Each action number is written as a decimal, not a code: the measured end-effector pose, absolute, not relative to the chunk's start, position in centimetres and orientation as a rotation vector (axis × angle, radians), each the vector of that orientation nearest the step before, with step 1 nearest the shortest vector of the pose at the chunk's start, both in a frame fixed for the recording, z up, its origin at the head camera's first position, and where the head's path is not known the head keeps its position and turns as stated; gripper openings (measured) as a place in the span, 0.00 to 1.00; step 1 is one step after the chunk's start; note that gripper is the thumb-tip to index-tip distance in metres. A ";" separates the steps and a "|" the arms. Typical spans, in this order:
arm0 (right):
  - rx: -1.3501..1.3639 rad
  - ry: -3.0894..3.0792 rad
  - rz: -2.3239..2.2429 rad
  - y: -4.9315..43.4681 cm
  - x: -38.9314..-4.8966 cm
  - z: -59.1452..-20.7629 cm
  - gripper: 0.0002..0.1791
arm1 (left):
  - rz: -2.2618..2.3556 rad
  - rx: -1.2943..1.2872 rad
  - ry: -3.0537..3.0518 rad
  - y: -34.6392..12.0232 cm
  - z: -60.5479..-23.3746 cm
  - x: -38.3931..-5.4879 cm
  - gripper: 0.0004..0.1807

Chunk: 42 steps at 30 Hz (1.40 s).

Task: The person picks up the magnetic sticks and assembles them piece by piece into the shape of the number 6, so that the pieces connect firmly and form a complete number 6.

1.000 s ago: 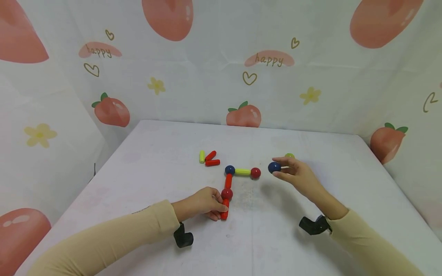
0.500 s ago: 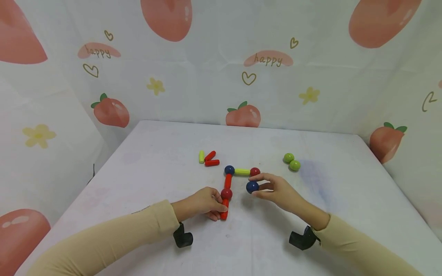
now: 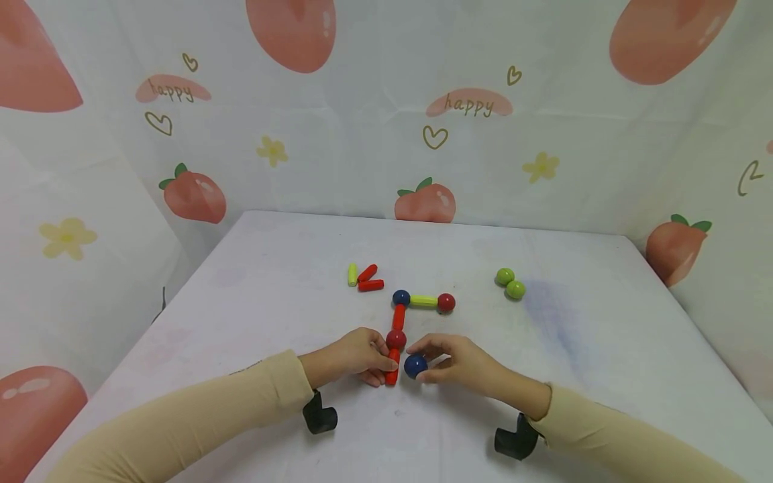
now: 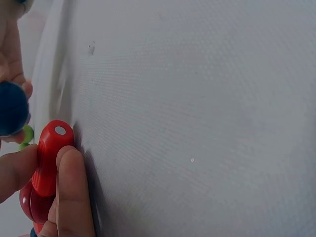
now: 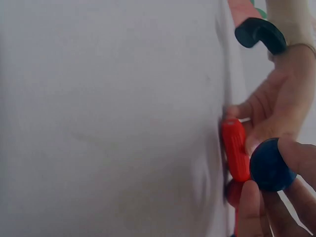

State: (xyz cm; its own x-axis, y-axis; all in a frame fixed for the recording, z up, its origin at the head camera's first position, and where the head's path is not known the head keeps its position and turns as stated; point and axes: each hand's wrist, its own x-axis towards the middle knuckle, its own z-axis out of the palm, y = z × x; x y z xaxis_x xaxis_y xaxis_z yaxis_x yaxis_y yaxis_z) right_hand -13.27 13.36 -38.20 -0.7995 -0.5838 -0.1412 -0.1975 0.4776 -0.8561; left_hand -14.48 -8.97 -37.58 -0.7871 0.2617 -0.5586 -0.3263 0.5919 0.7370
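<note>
At the lower centre of the head view, we see the left hand (image 3: pixel 356 354) pinching a red stick (image 3: pixel 392 376) and, just right of it, the right hand (image 3: pixel 461 365) holding a blue ball (image 3: pixel 415 366) between curved fingers and thumb. A sideways bump from that ball could, we judge, twist or part the joined chain (image 3: pixel 399 317) behind; farther back, at right of centre, lie two green balls (image 3: pixel 515 290).

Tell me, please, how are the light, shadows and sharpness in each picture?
Head view: bright and even, with a soft shadow below the right hand; left wrist view: dimmer and greyer, with a dark shadow beside the left hand and a small highlight on the red ball; right wrist view: also dim, fine detail soft.
</note>
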 end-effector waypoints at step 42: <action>-0.715 2.161 -1.269 10.6 -12.1 -39.9 0.19 | 1.193 0.083 2.065 -10.1 -37.3 -15.5 0.07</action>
